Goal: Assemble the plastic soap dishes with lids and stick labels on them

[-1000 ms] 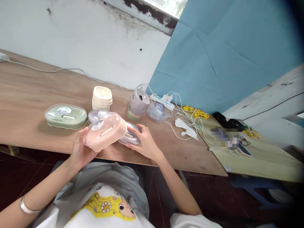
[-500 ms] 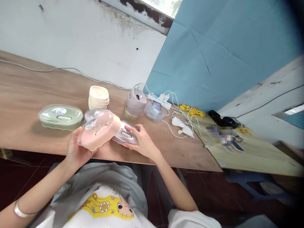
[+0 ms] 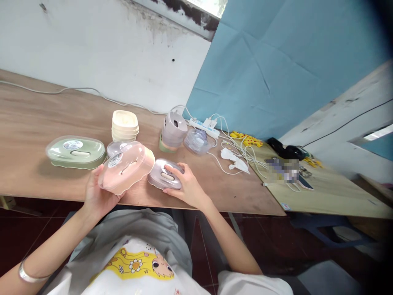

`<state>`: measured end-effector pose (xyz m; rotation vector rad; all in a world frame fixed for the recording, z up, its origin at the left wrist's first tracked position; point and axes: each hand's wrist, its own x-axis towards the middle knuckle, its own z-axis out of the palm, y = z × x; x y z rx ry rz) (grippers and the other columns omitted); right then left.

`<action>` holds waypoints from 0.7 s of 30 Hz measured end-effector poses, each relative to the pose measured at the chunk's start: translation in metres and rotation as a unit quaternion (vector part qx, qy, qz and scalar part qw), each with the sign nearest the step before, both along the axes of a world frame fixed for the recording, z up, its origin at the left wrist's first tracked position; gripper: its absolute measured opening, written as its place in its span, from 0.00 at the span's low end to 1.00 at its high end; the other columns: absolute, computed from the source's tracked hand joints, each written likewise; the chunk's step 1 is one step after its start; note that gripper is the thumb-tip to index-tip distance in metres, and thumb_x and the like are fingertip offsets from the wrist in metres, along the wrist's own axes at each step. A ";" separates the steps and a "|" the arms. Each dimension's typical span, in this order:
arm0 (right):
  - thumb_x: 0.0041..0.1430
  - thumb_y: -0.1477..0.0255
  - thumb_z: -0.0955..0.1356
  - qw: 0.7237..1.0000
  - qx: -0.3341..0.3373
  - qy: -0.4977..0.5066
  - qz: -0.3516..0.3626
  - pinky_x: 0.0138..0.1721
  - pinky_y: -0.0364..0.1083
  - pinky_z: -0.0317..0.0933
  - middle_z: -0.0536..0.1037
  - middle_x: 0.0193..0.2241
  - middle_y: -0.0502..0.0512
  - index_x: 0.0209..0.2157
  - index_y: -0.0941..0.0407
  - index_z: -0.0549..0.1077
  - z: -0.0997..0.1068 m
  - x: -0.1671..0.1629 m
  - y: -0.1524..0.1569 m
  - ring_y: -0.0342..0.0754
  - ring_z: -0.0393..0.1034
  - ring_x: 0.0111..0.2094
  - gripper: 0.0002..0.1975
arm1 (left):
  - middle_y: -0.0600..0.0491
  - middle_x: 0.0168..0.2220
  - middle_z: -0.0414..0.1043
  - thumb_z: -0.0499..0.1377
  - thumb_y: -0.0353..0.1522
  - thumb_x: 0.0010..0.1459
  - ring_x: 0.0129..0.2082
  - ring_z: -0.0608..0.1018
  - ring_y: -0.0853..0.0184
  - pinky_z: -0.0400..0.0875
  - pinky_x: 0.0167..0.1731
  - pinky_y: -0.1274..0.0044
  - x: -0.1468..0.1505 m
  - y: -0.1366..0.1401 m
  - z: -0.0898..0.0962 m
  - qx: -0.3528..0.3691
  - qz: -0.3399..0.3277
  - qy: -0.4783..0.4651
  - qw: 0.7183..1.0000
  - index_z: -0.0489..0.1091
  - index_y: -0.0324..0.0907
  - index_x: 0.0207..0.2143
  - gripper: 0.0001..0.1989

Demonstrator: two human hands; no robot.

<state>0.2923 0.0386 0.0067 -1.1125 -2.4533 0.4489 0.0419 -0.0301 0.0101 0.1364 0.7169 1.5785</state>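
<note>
Tilted above the table's front edge is a pink oval box with a clear lid (image 3: 130, 170); my left hand (image 3: 100, 192) is closed round its left end and underside. My right hand (image 3: 187, 186) grips the right end of a pale purple lidded box (image 3: 161, 174), which rests on the table just right of the pink one. A green lidded box (image 3: 76, 153) with a round label lies to the left. Behind the pink box, another pale purple box (image 3: 115, 147) is partly hidden. Cream containers (image 3: 125, 125) stand stacked farther back.
Nested purple covers (image 3: 175, 129) and a pile of clear lids (image 3: 196, 141) stand behind my right hand. A power strip (image 3: 204, 128) with tangled white cables, a crumpled white tissue (image 3: 235, 159) and a phone (image 3: 306, 183) lie to the right. The wooden table's front edge (image 3: 221, 209) is close.
My right hand has shifted slightly right with the pale purple box, widening its distance from the pink box. My left hand keeps the pink box almost still. The view has shifted a little.
</note>
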 end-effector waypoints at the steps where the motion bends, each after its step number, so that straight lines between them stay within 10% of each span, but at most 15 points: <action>1: 0.51 0.62 0.75 1.000 -0.001 0.002 -0.004 0.59 0.58 0.59 0.57 0.56 0.61 0.61 0.45 0.63 -0.001 0.005 -0.003 0.59 0.57 0.61 0.36 | 0.52 0.27 0.80 0.38 0.36 0.68 0.20 0.80 0.67 0.75 0.15 0.81 0.000 0.000 0.000 0.000 0.000 0.003 1.000 0.72 0.40 0.37 0.24; 9: 0.43 0.64 0.78 0.988 -0.028 0.095 -0.115 0.56 0.59 0.62 0.56 0.57 0.59 0.55 0.46 0.67 -0.015 0.036 -0.022 0.59 0.62 0.58 0.36 | 0.51 0.36 0.82 0.57 0.38 0.57 0.28 0.83 0.63 0.79 0.24 0.80 -0.002 0.001 -0.013 -0.016 -0.080 0.059 0.995 0.74 0.42 0.41 0.13; 21: 0.47 0.57 0.74 0.921 -0.029 0.337 -0.192 0.52 0.57 0.63 0.73 0.49 0.58 0.51 0.52 0.66 -0.012 0.054 -0.001 0.56 0.69 0.51 0.31 | 0.45 0.48 0.78 0.71 0.39 0.44 0.46 0.80 0.52 0.80 0.34 0.74 0.007 -0.002 -0.009 -0.019 -0.235 0.219 0.947 0.71 0.43 0.50 0.30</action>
